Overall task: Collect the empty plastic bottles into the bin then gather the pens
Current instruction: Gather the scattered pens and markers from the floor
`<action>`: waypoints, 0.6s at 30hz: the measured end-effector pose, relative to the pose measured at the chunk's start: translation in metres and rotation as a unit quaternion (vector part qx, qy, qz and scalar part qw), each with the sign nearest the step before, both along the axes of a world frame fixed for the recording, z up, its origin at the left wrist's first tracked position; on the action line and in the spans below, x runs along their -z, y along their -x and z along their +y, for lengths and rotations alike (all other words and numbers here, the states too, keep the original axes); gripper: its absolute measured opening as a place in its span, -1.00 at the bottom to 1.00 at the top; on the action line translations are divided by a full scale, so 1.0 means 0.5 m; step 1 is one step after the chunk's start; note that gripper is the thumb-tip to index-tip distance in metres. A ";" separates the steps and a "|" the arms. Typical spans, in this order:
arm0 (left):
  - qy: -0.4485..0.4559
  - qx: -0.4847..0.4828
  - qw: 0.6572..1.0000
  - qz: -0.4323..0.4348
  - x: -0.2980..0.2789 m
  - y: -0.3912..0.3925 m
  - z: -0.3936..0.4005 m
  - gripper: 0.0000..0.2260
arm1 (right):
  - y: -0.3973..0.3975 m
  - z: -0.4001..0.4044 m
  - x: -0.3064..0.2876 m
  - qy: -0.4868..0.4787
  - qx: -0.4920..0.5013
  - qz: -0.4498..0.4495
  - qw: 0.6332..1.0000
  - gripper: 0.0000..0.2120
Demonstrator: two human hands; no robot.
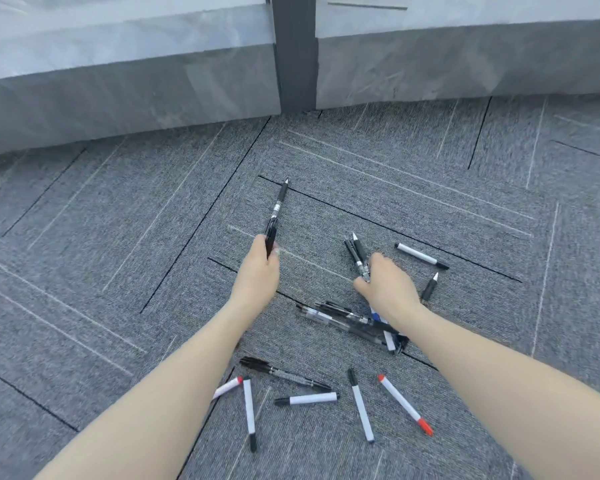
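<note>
Slim black pens with ribbed rubbery grips and silver bands: a few point(276, 216) bundled in the curled fingers of the left hand point(261, 268), tips jutting away past the knuckles; two more point(357, 254) pinched in the right hand point(385, 289), barrels slanting up beyond the thumb. Just beneath the right wrist, a loose heap of clear-and-black pens point(343, 318); farther back toward the forearms, smooth white cylindrical markers point(361, 407) with black or red caps, scattered on ribbed grey carpet point(118, 237).
</note>
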State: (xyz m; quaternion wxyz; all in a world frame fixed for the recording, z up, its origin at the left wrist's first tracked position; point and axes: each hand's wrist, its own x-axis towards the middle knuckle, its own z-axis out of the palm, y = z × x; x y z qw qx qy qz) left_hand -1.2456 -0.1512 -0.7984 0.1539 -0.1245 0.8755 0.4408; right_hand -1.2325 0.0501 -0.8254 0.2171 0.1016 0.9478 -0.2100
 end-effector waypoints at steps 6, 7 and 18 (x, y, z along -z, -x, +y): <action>0.228 0.132 0.965 -0.006 -0.003 -0.028 -0.073 -0.76 | -0.014 0.020 0.003 0.162 0.105 0.034 0.981 -0.90; 0.247 0.137 0.959 -0.027 0.001 -0.032 -0.077 -0.74 | -0.016 0.025 0.001 0.179 0.120 0.043 0.976 -0.92; 0.299 0.526 0.795 0.050 0.016 -0.082 0.107 -0.48 | -0.011 0.073 0.010 0.186 0.228 0.095 0.951 -0.86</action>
